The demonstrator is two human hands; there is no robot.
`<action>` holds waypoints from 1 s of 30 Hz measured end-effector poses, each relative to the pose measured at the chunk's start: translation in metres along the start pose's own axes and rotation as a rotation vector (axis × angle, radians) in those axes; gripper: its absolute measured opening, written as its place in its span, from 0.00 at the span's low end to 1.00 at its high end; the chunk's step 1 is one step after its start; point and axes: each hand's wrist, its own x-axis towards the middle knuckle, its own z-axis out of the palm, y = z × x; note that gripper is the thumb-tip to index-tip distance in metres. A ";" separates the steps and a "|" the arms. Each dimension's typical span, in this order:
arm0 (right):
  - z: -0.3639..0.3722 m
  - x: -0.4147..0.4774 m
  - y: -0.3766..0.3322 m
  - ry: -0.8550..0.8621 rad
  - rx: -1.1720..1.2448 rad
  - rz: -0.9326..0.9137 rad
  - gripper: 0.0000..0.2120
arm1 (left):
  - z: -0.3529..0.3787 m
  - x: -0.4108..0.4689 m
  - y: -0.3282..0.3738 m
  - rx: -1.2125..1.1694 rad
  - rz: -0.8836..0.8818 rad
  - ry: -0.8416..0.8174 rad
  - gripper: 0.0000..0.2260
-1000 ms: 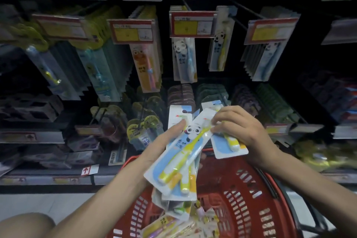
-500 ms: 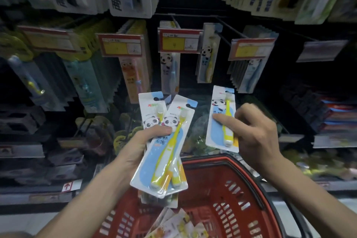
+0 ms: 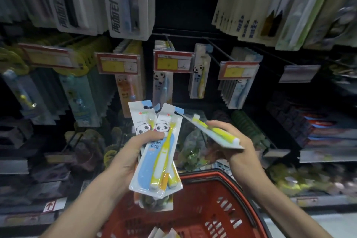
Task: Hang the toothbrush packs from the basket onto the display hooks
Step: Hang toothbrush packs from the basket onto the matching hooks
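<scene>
Above the cropped red basket (image 3: pixel 201 174), the left hand (image 3: pixel 131 157) grips fanned panda toothbrush packs (image 3: pixel 164 152), rear ones mostly hidden; the right hand (image 3: pixel 238 152) holds one tilted pack (image 3: pixel 216 133).

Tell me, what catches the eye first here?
The panda packs fanned in the left hand, at centre, strike first. Just right of them, the right hand holds one pack tilted almost flat. A red basket sits below, and a matching pack hangs above beside a yellow price tag.
</scene>
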 end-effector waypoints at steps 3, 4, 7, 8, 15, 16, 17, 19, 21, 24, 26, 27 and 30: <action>-0.002 -0.001 -0.004 -0.114 -0.272 -0.084 0.27 | 0.002 -0.002 0.000 -0.040 -0.034 -0.028 0.09; -0.001 0.000 -0.005 -0.107 -0.283 -0.072 0.28 | 0.003 -0.003 0.001 -0.043 -0.038 -0.027 0.09; 0.005 0.001 -0.005 -0.027 -0.091 0.054 0.29 | 0.003 -0.001 0.003 -0.034 -0.013 -0.013 0.13; 0.008 0.000 -0.004 0.001 0.007 0.096 0.26 | 0.003 -0.001 0.002 -0.037 -0.013 -0.015 0.13; 0.021 0.008 0.010 0.189 0.091 0.323 0.06 | 0.002 0.000 -0.001 -0.046 -0.011 -0.016 0.13; 0.020 0.010 0.014 0.177 0.082 0.365 0.09 | 0.002 0.002 0.001 -0.040 -0.008 -0.015 0.14; 0.019 0.012 0.017 0.150 0.053 0.386 0.13 | 0.001 0.002 0.002 -0.042 -0.005 -0.021 0.14; 0.017 0.018 0.016 0.096 -0.034 0.387 0.18 | 0.001 0.002 0.003 -0.059 0.012 -0.049 0.13; 0.017 0.027 0.009 0.080 -0.073 0.360 0.20 | 0.000 0.004 0.002 -0.059 0.051 -0.054 0.19; 0.015 0.054 0.001 0.125 -0.182 0.295 0.16 | 0.001 0.008 0.004 -0.030 0.114 -0.032 0.32; 0.015 0.078 -0.002 0.181 -0.200 0.270 0.14 | 0.001 0.012 0.005 -0.031 0.116 -0.028 0.39; 0.016 0.091 -0.002 0.209 -0.202 0.259 0.13 | 0.002 0.012 0.005 -0.035 0.116 -0.026 0.41; 0.022 0.131 -0.001 0.293 -0.254 0.231 0.12 | 0.003 0.014 0.004 -0.049 0.111 -0.013 0.44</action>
